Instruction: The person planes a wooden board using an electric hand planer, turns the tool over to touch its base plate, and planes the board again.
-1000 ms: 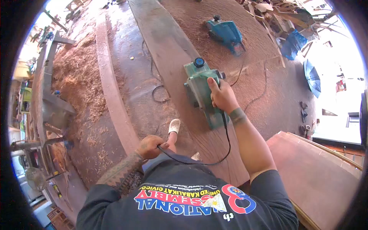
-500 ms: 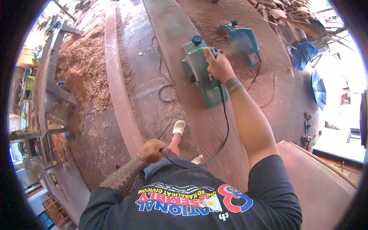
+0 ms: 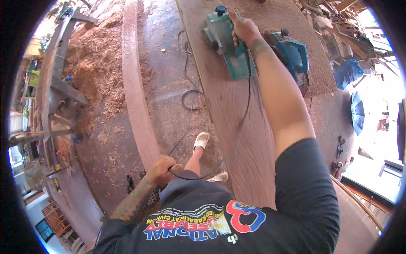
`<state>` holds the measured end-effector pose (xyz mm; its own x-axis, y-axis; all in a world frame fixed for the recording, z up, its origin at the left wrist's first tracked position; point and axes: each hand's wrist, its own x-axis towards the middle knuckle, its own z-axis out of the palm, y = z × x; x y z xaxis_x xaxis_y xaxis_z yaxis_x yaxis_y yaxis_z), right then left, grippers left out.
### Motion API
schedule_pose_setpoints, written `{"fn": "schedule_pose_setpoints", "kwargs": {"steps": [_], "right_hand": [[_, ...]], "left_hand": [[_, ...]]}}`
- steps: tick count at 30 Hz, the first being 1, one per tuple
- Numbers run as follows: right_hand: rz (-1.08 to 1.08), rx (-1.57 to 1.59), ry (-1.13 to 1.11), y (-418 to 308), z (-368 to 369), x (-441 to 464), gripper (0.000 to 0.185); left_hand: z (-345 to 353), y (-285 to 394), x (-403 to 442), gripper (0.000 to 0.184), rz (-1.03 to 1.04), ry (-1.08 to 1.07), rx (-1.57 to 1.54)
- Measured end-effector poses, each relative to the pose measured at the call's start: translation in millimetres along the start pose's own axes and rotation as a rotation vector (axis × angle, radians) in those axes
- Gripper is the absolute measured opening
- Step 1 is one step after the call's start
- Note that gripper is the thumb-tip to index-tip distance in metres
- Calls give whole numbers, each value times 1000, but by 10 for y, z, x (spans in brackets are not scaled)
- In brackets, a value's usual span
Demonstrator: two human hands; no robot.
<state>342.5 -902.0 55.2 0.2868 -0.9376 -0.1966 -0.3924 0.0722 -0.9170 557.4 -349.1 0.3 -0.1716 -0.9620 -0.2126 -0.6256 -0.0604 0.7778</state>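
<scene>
My right hand [image 3: 246,30] is wrapped round the handle of a green electric planer [image 3: 231,57]. The planer rests flat on a wide, reddish-brown wooden board [image 3: 249,169] with visible grain. From the planer's rear a black power cord [image 3: 237,139] loops back toward my body. My left hand [image 3: 163,170] is closed on that cord near my waist, off the board's left side. To the right of the planer sits a second teal power tool [image 3: 296,55], partly hidden by my right forearm.
A long narrow plank [image 3: 135,84] lies to the left, beside heaped wood shavings [image 3: 97,63]. A loose cable [image 3: 192,99] coils on the floor near my feet. Scrap wood [image 3: 334,38], a blue bag [image 3: 348,74] and an umbrella [image 3: 357,113] are at the right.
My right hand has pushed the planer forward along the board, away from my body. My left hand still holds the cord. The whole view has shifted slightly.
</scene>
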Motion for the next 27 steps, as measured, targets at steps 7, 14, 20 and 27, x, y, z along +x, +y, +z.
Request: {"fn": "schedule_pose_setpoints", "kwargs": {"steps": [7, 14, 20, 27], "right_hand": [[0, 273, 7, -115, 216, 495, 65], [12, 149, -65, 524, -312, -1982, 60], [221, 72, -8, 1165, -792, -5275, 48], [423, -3, -10, 1906, -1244, -8550, 63]], "left_hand": [[-86, 220, 0, 36, 65, 55, -1], [-179, 774, 234, 51, 317, 98, -78], [177, 1656, 381, 53, 611, -42, -39], [1244, 2250, 84, 50, 811, -337, -61]]}}
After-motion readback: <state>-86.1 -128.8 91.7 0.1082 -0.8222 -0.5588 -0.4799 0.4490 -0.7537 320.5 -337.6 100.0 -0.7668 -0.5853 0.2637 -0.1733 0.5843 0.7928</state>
